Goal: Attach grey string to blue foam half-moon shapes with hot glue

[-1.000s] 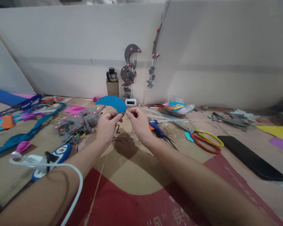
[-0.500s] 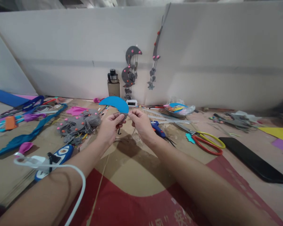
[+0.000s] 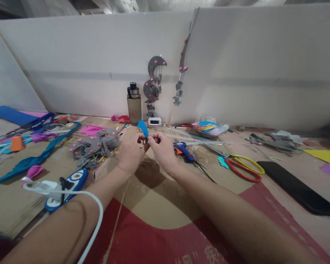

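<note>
My left hand (image 3: pixel 131 151) and my right hand (image 3: pixel 162 148) meet at the middle of the cardboard-covered table (image 3: pixel 159 205), fingertips pinched together. Between them stands a blue foam crescent (image 3: pixel 143 128), turned edge-on so that it looks narrow. My left hand pinches its lower end. My right fingers press against the same spot, perhaps on a thin grey thread that is too fine to make out. A blue glue gun (image 3: pixel 183 150) lies just right of my right hand.
A pile of grey felt pieces with pink dots (image 3: pixel 95 146) lies to the left. Red-and-yellow scissors (image 3: pixel 243 167), a black flat bar (image 3: pixel 298 187), a bottle (image 3: pixel 134 104), a small white clock (image 3: pixel 154 121) and a blue-white device with a white cable (image 3: pixel 67 183) lie around. Grey moon decorations (image 3: pixel 154 84) hang on the back wall.
The blue crescent has turned from broadside to edge-on and dropped a little. Both hands have drawn closer together at its lower end.
</note>
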The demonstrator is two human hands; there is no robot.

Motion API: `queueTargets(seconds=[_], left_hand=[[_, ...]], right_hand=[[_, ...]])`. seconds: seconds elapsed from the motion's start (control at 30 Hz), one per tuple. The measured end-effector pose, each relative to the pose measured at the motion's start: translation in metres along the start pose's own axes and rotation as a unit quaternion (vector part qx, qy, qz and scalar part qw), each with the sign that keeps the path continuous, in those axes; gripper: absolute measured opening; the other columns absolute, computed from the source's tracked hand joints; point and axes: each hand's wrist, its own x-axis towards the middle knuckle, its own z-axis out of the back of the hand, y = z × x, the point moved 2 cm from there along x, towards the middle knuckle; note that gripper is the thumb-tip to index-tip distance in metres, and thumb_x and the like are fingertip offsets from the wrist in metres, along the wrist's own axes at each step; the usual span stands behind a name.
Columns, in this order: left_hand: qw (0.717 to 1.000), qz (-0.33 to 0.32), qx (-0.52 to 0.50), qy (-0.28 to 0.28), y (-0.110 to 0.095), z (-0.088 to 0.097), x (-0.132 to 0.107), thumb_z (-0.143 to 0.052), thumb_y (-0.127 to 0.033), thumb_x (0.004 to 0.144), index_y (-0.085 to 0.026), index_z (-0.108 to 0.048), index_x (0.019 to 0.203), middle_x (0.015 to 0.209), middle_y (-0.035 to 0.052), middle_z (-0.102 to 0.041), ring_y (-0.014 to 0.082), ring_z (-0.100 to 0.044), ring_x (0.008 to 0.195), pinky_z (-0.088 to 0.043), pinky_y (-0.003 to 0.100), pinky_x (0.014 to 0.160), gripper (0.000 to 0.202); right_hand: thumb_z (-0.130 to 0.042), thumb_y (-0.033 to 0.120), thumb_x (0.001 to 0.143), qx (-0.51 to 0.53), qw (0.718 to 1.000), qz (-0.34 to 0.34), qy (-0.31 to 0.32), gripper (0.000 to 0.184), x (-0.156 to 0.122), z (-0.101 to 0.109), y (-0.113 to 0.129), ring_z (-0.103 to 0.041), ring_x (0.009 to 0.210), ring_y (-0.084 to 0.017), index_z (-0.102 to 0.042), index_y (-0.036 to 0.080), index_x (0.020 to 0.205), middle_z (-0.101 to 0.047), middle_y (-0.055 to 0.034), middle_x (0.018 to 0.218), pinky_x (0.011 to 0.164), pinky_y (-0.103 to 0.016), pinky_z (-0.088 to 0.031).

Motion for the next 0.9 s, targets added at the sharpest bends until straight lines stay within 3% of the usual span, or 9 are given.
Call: queueTargets(seconds=[0.2, 0.43, 0.63, 0.9], left_hand=[[0.987, 0.097, -0.126, 0.002, -0.004, 0.002, 0.002, -0.06, -0.026, 0.073, -0.017, -0.062, 0.073, 0.069, 0.002, -0.063, 0.0142, -0.056, 0.065, -0.041, 0.025, 0.061, 0.009], [0.916, 0.233, -0.324, 0.029, 0.003, -0.008, 0.001, -0.067, -0.031, 0.067, -0.015, -0.06, 0.074, 0.063, -0.0011, -0.06, 0.0069, -0.046, 0.043, -0.037, 0.021, 0.044, 0.018], [0.82, 0.28, -0.497, 0.042, 0.003, -0.015, 0.002, -0.072, -0.022, 0.062, -0.013, -0.057, 0.071, 0.071, 0.0008, -0.062, 0.0094, -0.06, 0.065, -0.052, 0.028, 0.071, 0.02], [0.782, 0.307, -0.54, 0.06, 0.006, -0.019, 0.002, -0.075, -0.019, 0.06, -0.012, -0.064, 0.072, 0.078, 0.0038, -0.066, 0.009, -0.061, 0.067, -0.051, 0.025, 0.074, 0.017]], right_hand=[[-0.049, 0.032, 0.081, -0.01, 0.997, 0.067, 0.027, 0.014, -0.003, -0.001, 0.004, -0.051, 0.07, -0.014, -0.057, 0.02, 0.078, -0.058, -0.0009, 0.075, 0.067, -0.028, -0.039], [-0.052, 0.031, 0.079, 0.02, 0.999, 0.049, -0.012, 0.012, -0.002, 0.001, -0.002, -0.052, 0.07, -0.013, -0.048, 0.02, 0.082, -0.055, -0.0001, 0.077, 0.065, -0.027, -0.041], [-0.052, 0.03, 0.078, 0.034, 0.999, 0.026, 0.004, 0.011, 0.002, 0.002, -0.01, -0.054, 0.071, -0.014, -0.053, 0.02, 0.079, -0.058, -0.0013, 0.078, 0.067, -0.028, -0.042], [-0.054, 0.028, 0.076, 0.024, 1.0, 0.019, -0.004, 0.009, 0.004, 0.005, -0.009, -0.053, 0.066, -0.013, -0.056, 0.02, 0.074, -0.061, -0.0004, 0.073, 0.063, -0.027, -0.041]])
